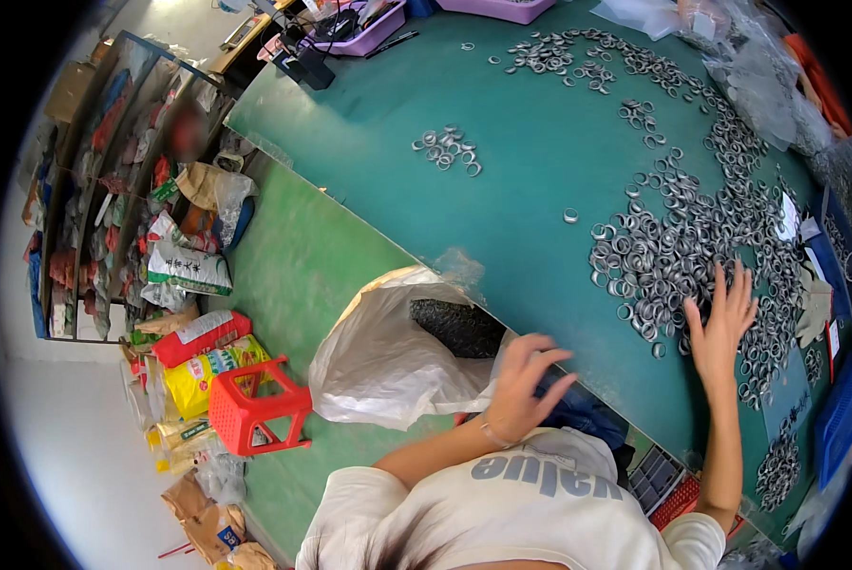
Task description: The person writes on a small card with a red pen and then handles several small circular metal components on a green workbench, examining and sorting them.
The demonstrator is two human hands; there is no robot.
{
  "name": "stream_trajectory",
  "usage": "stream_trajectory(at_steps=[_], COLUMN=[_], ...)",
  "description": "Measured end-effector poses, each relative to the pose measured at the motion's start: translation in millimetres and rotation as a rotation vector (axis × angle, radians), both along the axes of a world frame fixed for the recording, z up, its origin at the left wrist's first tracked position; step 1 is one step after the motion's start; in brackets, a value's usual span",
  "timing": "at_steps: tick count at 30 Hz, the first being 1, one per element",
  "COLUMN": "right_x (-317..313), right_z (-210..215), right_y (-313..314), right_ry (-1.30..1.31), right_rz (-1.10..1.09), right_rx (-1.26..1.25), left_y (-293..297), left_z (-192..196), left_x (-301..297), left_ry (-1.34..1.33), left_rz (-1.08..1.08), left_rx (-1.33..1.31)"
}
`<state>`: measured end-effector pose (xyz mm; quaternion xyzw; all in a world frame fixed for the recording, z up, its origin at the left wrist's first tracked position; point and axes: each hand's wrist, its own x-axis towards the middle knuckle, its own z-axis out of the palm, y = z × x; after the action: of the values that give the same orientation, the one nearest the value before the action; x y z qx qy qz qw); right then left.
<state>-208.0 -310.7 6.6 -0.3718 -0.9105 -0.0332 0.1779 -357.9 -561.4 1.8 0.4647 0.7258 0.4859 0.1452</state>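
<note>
Green counter [521,228]; grey rings [654,256] heaped on its right side, presumably for easy reach. Right hand [720,328] splayed at the heap (contact unclear). Left hand [524,380] loosely parted, apparently empty, near the white sack [364,370] gaping beside the edge.

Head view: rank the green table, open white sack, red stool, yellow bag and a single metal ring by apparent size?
1. Green table
2. Open white sack
3. Red stool and yellow bag: too alike to rank; bag partly hidden
4. Single metal ring
</note>
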Motion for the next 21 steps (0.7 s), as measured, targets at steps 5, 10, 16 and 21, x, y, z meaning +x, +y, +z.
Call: stream_trajectory(at_steps=[5, 10, 16, 21], right_x=[-24.3, -76.2, -149.7, -165.4], right_z=[43.1, -61.6, -97.2, -134.1], right_y=[-113.9, -191.2, -195.3, -216.9], right_ry=[0.382, 0.354, 0.332, 0.076], right_rz=[0.539, 0.154, -0.232, 0.056], right_rx=[-0.834, -1.569, -2.067, -1.475], left_y=[-82.7, -152.8, -171.2, -198.0], left_z=[-30.4, -60.1, -53.7, -50.4], left_x=[-19.6, -51.2, -34.7, -35.6], left_ry=[0.301, 0.385, 0.245, 0.283], left_rz=[0.034, -0.132, -0.213, -0.171], left_rx=[-0.565, -0.908, -0.745, -0.803])
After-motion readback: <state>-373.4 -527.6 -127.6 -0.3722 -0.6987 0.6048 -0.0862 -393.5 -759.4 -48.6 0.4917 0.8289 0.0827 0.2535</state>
